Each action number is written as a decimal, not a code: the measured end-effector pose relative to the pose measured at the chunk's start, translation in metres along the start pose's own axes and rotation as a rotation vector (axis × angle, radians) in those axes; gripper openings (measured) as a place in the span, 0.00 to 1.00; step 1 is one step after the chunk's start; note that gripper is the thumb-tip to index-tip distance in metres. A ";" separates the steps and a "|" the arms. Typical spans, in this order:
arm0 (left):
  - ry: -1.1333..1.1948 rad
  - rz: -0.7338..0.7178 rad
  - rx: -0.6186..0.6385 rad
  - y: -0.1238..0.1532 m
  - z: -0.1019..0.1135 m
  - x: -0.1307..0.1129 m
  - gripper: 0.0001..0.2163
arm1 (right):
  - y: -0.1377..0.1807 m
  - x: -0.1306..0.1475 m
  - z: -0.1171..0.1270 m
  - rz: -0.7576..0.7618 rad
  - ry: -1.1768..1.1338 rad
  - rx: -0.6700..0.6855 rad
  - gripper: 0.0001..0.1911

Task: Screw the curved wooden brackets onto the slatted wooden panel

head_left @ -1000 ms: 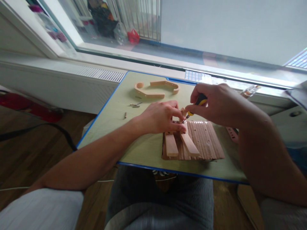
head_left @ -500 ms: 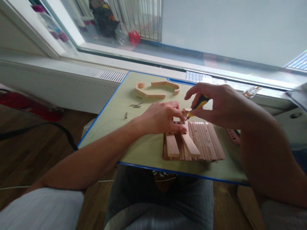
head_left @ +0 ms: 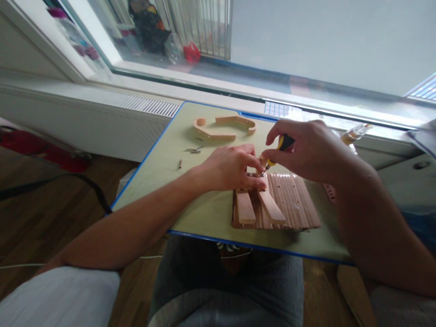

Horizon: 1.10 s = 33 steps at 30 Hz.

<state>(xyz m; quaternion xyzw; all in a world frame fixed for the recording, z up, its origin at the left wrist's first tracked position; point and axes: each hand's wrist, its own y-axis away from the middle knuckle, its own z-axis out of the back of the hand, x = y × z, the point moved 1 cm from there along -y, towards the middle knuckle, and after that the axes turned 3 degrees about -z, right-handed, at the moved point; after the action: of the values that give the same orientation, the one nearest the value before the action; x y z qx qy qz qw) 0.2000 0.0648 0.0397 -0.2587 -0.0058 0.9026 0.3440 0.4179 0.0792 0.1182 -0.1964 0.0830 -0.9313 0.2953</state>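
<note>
Two flat wooden pieces point(head_left: 271, 206) lie on a sheet of corrugated cardboard point(head_left: 296, 204), their near ends spread apart. My left hand point(head_left: 235, 167) is closed over their far part, with thumb and fingers pressed on the wood. In my right hand point(head_left: 299, 145) is a yellow and black screwdriver point(head_left: 285, 143), held between thumb and fingers. Its shaft slants down to the left, and the tip meets small metal hardware beside my left fingertips. The exact contact is too small to make out.
Two curved wooden pieces point(head_left: 214, 136) lie at the back of the green table point(head_left: 204, 209). Several screws point(head_left: 195, 149) sit to the left, with one lone screw point(head_left: 180, 164) closer. A radiator point(head_left: 150, 106) and window stand behind. A pink strip point(head_left: 329, 193) shows under my right forearm.
My right hand has shifted its grip and turned on the screwdriver handle, covering more of it. My left hand and the wooden pieces have stayed in place.
</note>
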 end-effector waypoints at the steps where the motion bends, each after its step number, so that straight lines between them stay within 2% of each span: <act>1: 0.001 -0.006 0.001 0.000 0.000 0.000 0.16 | 0.000 -0.001 0.001 0.003 0.007 0.014 0.07; 9: -0.011 0.002 0.005 0.000 0.000 0.000 0.17 | 0.005 -0.008 0.010 0.114 -0.042 0.134 0.15; 13: -0.004 -0.015 0.004 0.000 -0.001 0.001 0.17 | 0.006 -0.008 0.013 0.132 -0.096 0.174 0.14; 21: 0.002 -0.029 -0.003 0.000 -0.001 0.003 0.18 | 0.008 -0.004 0.018 0.064 -0.076 0.080 0.22; 33: 0.002 -0.007 0.001 0.000 -0.001 0.000 0.17 | 0.004 -0.006 0.006 0.043 0.033 -0.007 0.12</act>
<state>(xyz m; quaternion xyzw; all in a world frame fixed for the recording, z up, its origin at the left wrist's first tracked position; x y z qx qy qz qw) 0.2005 0.0648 0.0392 -0.2593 -0.0058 0.9012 0.3471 0.4272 0.0795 0.1210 -0.1804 0.0952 -0.9275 0.3133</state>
